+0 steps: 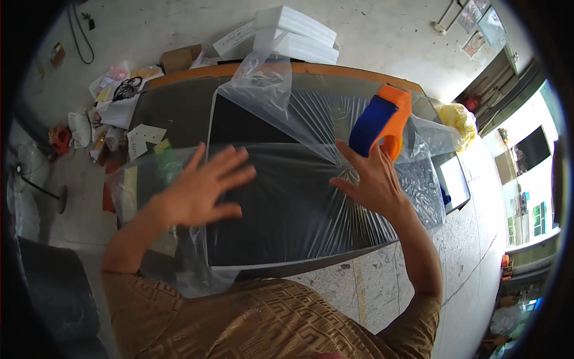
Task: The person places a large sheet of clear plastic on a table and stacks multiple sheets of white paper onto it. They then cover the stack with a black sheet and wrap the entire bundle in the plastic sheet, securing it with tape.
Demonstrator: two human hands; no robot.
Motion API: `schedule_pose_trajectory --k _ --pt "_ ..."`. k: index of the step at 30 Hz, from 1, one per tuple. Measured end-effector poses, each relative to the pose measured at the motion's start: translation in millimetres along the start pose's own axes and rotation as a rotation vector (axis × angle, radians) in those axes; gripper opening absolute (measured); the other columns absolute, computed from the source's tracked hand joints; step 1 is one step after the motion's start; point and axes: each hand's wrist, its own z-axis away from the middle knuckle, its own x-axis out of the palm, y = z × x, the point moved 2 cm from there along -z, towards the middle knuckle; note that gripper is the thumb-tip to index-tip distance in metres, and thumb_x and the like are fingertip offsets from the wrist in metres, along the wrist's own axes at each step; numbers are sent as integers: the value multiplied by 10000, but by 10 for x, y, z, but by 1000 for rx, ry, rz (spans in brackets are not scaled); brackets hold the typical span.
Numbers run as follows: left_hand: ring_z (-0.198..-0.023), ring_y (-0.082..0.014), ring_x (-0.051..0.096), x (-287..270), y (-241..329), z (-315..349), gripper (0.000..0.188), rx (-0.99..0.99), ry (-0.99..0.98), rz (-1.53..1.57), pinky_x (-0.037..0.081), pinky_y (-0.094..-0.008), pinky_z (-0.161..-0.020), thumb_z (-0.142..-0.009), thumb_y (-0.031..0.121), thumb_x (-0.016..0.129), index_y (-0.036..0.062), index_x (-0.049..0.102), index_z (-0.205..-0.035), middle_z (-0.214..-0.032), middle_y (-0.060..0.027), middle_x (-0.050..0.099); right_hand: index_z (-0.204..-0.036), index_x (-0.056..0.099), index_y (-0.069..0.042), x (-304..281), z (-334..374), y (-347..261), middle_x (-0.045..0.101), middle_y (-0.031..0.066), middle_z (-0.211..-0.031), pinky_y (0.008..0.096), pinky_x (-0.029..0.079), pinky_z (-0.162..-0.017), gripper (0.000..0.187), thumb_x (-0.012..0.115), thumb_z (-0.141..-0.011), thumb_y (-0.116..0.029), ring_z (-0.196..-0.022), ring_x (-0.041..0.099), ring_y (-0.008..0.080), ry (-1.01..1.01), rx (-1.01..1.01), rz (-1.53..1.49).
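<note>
A large dark rectangular panel [257, 203] lies flat in front of me, partly covered by clear plastic film [365, 227] that creases in a fan toward its middle right. Over the panel's left part, my left hand [200, 188] hovers slightly blurred, fingers spread and holding nothing. My right hand [376, 179] is above the right part, thumb and index finger stretched out over the creased film. Its other fingers are on the handle of an orange tape dispenser [394, 110] with a blue part, tilted up and away; the dispenser partly hides the grip.
The table [173, 110] carries loose film, with white paper pieces [145, 136] at left. White foam blocks [296, 36] stand behind it. Clutter and a cardboard box [179, 58] are at far left, a yellow plastic bag [457, 122] at right, a dark roll [57, 293] near left.
</note>
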Motion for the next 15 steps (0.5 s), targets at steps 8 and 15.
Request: schedule_pose_trajectory --k 8,15 --pt "-1433 -335 108 -185 -714 -833 1033 51 533 -42 69 -537 -1151 -712 263 757 50 102 -1483 -1547 -125 145 -1264 574 -214 351 -696 -247 465 149 -867 393 418 -776 519 675 -786 -389 -851 532 287 -92 -282 82" --pt "-1366 -281 254 -20 -768 -1320 950 173 125 276 50 -520 -1159 -663 212 750 63 242 -1450 -1327 -113 413 -1260 575 -214 284 -617 -273 486 161 -1004 422 435 -804 534 714 -764 -356 -917 533 304 -79 -266 6"
